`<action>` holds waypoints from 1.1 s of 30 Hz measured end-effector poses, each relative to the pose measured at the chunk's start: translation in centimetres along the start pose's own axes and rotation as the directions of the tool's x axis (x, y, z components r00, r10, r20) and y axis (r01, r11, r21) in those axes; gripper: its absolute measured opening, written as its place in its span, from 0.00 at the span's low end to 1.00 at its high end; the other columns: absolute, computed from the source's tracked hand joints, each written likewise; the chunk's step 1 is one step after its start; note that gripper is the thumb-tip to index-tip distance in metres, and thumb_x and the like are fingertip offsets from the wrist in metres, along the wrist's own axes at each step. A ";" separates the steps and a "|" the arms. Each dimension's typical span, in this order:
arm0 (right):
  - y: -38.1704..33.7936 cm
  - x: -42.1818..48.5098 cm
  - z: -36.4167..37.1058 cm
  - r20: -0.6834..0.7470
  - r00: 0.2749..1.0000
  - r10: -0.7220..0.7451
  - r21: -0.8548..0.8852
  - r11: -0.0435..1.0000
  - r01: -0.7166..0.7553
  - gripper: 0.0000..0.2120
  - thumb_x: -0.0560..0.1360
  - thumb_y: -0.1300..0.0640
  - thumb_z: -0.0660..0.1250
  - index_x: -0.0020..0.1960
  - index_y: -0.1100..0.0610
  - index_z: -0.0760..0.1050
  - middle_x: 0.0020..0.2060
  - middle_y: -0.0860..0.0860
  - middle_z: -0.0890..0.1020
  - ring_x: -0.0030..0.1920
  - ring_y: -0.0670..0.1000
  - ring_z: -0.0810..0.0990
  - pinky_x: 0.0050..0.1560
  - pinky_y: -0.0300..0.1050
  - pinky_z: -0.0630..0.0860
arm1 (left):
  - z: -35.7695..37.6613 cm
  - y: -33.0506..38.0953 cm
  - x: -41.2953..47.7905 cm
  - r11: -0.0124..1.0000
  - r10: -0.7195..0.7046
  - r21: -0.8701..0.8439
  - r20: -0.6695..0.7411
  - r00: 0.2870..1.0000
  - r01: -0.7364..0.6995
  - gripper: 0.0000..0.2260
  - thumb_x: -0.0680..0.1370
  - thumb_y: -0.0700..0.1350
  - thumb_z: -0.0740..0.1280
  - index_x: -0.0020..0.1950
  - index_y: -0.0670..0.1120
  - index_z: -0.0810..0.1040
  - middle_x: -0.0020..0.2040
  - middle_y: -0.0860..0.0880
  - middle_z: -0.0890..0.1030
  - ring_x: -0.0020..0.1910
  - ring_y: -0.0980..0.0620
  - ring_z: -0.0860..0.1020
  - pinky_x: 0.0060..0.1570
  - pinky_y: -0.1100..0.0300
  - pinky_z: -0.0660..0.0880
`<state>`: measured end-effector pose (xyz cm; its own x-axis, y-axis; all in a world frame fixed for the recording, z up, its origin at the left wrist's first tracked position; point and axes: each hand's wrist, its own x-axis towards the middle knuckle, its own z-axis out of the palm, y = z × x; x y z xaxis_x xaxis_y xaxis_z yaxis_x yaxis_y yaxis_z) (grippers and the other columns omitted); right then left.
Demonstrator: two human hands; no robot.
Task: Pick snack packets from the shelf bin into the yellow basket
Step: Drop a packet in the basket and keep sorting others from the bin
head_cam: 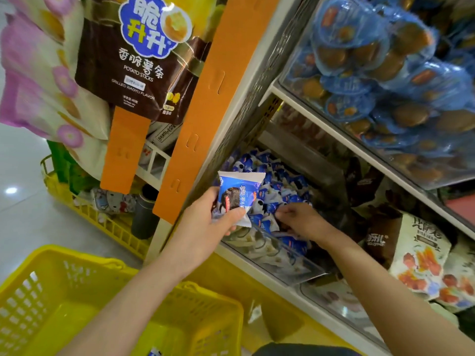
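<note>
Left hand [210, 224] grips a blue snack packet [241, 194] mid-frame. Right hand [303, 223], fingers [282, 215] curled, rests among packets [272, 186] in the shelf bin [295, 269]; grip unclear.

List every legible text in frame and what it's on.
"脆升升": blue logo on the brown bag hanging top left.
"香脆薯条": same bag, under the logo.
"POTATO STICKS": same bag.
"GRILLED WAGYU FLAVOR": same bag.
The small print low on that bag is too small to read.
The print on the blue packet in the left hand is too blurred to read.
The print on the white bags at lower right is also blurred.
</note>
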<state>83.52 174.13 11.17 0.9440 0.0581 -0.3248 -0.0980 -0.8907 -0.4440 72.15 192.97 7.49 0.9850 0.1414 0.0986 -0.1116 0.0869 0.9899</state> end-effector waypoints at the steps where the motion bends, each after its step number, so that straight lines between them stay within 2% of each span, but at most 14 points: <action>1: 0.0 0.2 -0.7 -0.051 0.998 -0.020 -0.147 0.989 0.012 0.07 0.78 0.57 0.63 0.50 0.59 0.77 0.49 0.55 0.80 0.50 0.52 0.78 0.52 0.44 0.75 | 0.2 0.0 -0.1 1.000 0.000 0.000 0.006 1.000 0.000 0.08 0.75 0.46 0.68 0.52 0.54 0.73 0.42 0.54 0.82 0.36 0.60 0.80 0.35 0.66 0.75; 4: 0.3 0.7 -2.6 -0.118 0.993 -0.017 -0.505 0.862 -0.045 0.08 0.78 0.57 0.61 0.51 0.59 0.77 0.51 0.56 0.80 0.50 0.53 0.78 0.46 0.42 0.72 | 0.4 0.2 -0.2 1.000 0.003 -0.009 0.009 1.000 -0.003 0.07 0.75 0.46 0.68 0.49 0.56 0.72 0.42 0.54 0.81 0.35 0.62 0.80 0.34 0.67 0.74; 7: 1.0 1.1 -3.3 0.002 0.999 0.041 -0.705 0.709 -0.027 0.10 0.79 0.57 0.60 0.54 0.61 0.75 0.54 0.58 0.79 0.52 0.55 0.78 0.46 0.43 0.71 | 0.3 0.7 -0.4 1.000 0.014 -0.024 0.012 1.000 -0.014 0.07 0.75 0.46 0.67 0.47 0.57 0.72 0.42 0.55 0.81 0.35 0.64 0.79 0.33 0.69 0.74; 10: 1.5 1.4 -3.2 0.071 0.994 0.085 -0.764 0.646 -0.001 0.13 0.78 0.54 0.61 0.58 0.60 0.73 0.56 0.57 0.77 0.54 0.55 0.77 0.48 0.44 0.71 | 0.1 1.3 -0.7 0.998 0.030 -0.053 0.013 0.999 -0.030 0.08 0.75 0.45 0.67 0.47 0.57 0.71 0.42 0.55 0.80 0.35 0.65 0.79 0.32 0.72 0.73; 12: 1.5 1.7 -3.0 0.069 0.993 0.101 -0.759 0.651 -0.013 0.13 0.77 0.52 0.62 0.56 0.60 0.73 0.56 0.57 0.77 0.53 0.54 0.77 0.46 0.43 0.71 | 0.0 1.5 -0.9 0.997 0.033 -0.065 0.014 0.999 -0.032 0.08 0.75 0.46 0.67 0.47 0.57 0.71 0.42 0.56 0.80 0.36 0.66 0.79 0.31 0.73 0.73; 14: 1.5 1.9 -2.8 0.053 0.991 0.122 -0.773 0.633 -0.037 0.16 0.77 0.48 0.63 0.57 0.59 0.72 0.57 0.57 0.77 0.55 0.54 0.76 0.49 0.44 0.72 | 0.0 1.7 -1.0 0.998 0.025 -0.058 0.012 1.000 -0.024 0.08 0.75 0.47 0.67 0.47 0.58 0.70 0.43 0.56 0.80 0.37 0.65 0.80 0.31 0.72 0.73; 17: 1.6 1.9 -2.4 0.029 0.988 0.150 -0.861 0.507 -0.052 0.23 0.76 0.43 0.61 0.64 0.58 0.69 0.65 0.59 0.70 0.66 0.58 0.66 0.60 0.49 0.69 | 0.2 1.6 -1.1 0.999 0.016 -0.052 0.009 1.000 -0.015 0.08 0.75 0.47 0.67 0.50 0.56 0.71 0.44 0.55 0.80 0.37 0.62 0.80 0.33 0.70 0.75; 19: 1.5 1.8 -2.3 0.043 0.984 0.174 -0.885 0.464 -0.043 0.25 0.77 0.42 0.59 0.66 0.57 0.67 0.68 0.58 0.68 0.69 0.58 0.62 0.63 0.50 0.67 | 0.3 1.5 -1.3 0.999 0.007 -0.053 0.013 1.000 -0.007 0.07 0.75 0.47 0.67 0.48 0.57 0.70 0.45 0.55 0.80 0.37 0.62 0.80 0.33 0.71 0.75; 22: 1.1 1.9 -2.7 0.080 0.975 0.205 -0.851 0.524 -0.040 0.25 0.75 0.41 0.61 0.65 0.57 0.68 0.66 0.57 0.70 0.65 0.57 0.68 0.60 0.48 0.69 | 0.4 1.4 -1.6 0.999 -0.004 -0.052 0.020 1.000 0.005 0.08 0.75 0.48 0.67 0.47 0.57 0.69 0.45 0.55 0.79 0.37 0.64 0.79 0.32 0.72 0.73; 25: 0.7 1.8 -3.1 0.097 0.977 0.191 -0.792 0.610 -0.040 0.22 0.73 0.43 0.67 0.59 0.59 0.72 0.59 0.56 0.76 0.53 0.53 0.75 0.48 0.42 0.71 | 0.5 1.3 -1.7 0.998 -0.016 -0.055 0.026 1.000 0.018 0.09 0.75 0.48 0.67 0.52 0.56 0.69 0.47 0.56 0.78 0.38 0.65 0.79 0.32 0.73 0.73; 27: 0.5 1.5 -3.2 0.090 0.980 0.175 -0.780 0.625 -0.040 0.19 0.72 0.46 0.70 0.55 0.58 0.72 0.54 0.55 0.77 0.47 0.50 0.74 0.41 0.40 0.70 | 0.6 1.3 -1.7 0.999 -0.016 -0.051 0.032 0.999 0.017 0.11 0.75 0.48 0.66 0.55 0.55 0.68 0.47 0.57 0.77 0.37 0.67 0.79 0.32 0.73 0.73; 30: 0.1 0.7 -3.2 0.048 0.986 0.159 -0.770 0.635 -0.065 0.22 0.70 0.48 0.71 0.58 0.59 0.72 0.55 0.54 0.76 0.48 0.50 0.74 0.42 0.40 0.71 | 0.8 1.3 -1.6 0.999 -0.012 -0.051 0.031 0.999 0.014 0.11 0.75 0.48 0.66 0.55 0.54 0.68 0.47 0.57 0.77 0.37 0.70 0.78 0.31 0.74 0.72; 33: -0.7 -0.6 -3.3 -0.021 0.988 0.154 -0.737 0.665 -0.119 0.22 0.71 0.51 0.71 0.60 0.59 0.71 0.55 0.54 0.76 0.50 0.51 0.76 0.45 0.41 0.73 | 0.9 1.2 -1.6 0.998 -0.022 -0.059 0.021 1.000 0.024 0.07 0.75 0.48 0.67 0.48 0.56 0.69 0.45 0.54 0.78 0.35 0.68 0.78 0.30 0.74 0.72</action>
<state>84.05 173.21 14.39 0.9241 -0.0889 -0.3716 0.0547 -0.9318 0.3588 70.60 191.96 8.59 0.9898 0.1191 0.0786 -0.0960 0.1483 0.9843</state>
